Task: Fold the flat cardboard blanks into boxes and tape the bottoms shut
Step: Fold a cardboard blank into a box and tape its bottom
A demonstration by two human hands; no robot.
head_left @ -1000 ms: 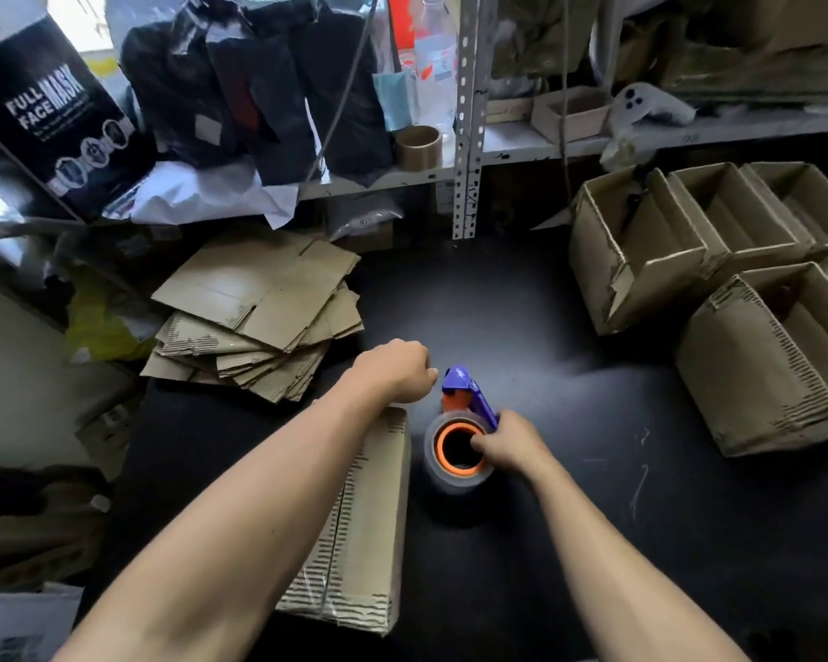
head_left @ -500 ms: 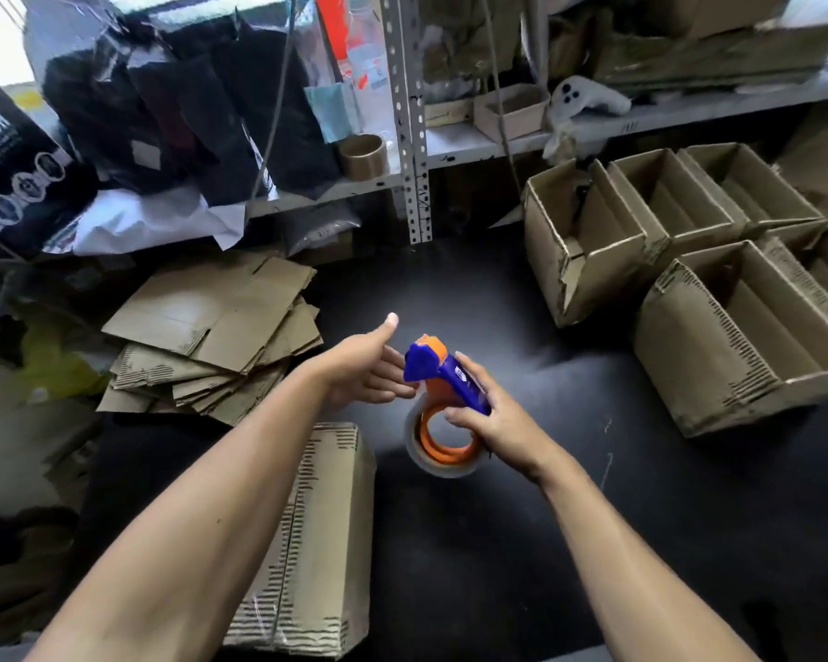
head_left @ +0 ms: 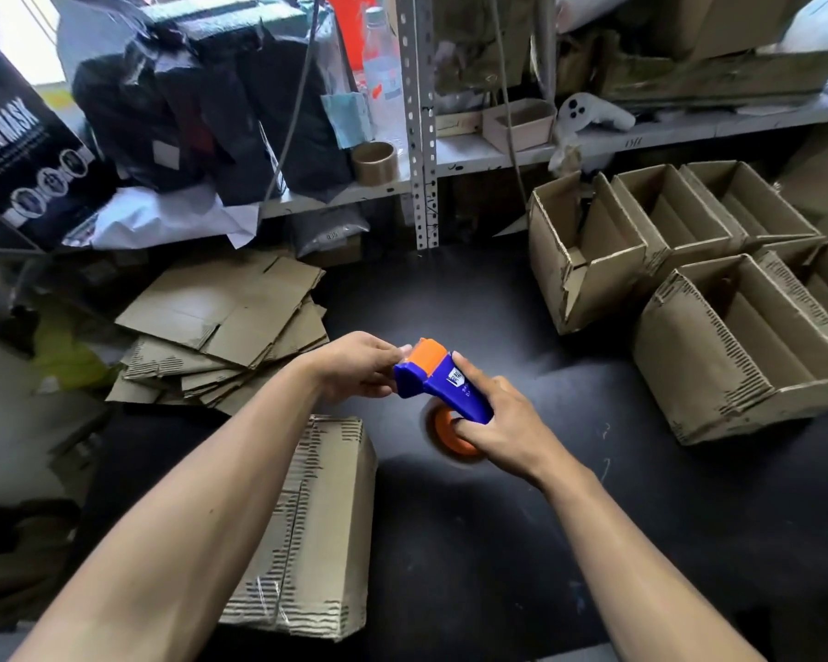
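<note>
- Daylight is admitted from a window (head_left: pixel 29 35) at upper left, blown out to white.
- The black tabletop (head_left: pixel 522 542) is dimly lit, with a pale sheen near centre.
- Edges are bowed, and the lower corners are perhaps softly blurred.

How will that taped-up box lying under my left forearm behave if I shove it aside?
The taped box lies flat on its broad face on the dark table, so it should slide rather than tip. It looks like thin corrugated card, probably light. Its ragged edges suggest it could dent if squeezed.

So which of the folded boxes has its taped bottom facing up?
The box lying under the left forearm, with clear tape along its seam; the boxes on the right show open insides.
</note>
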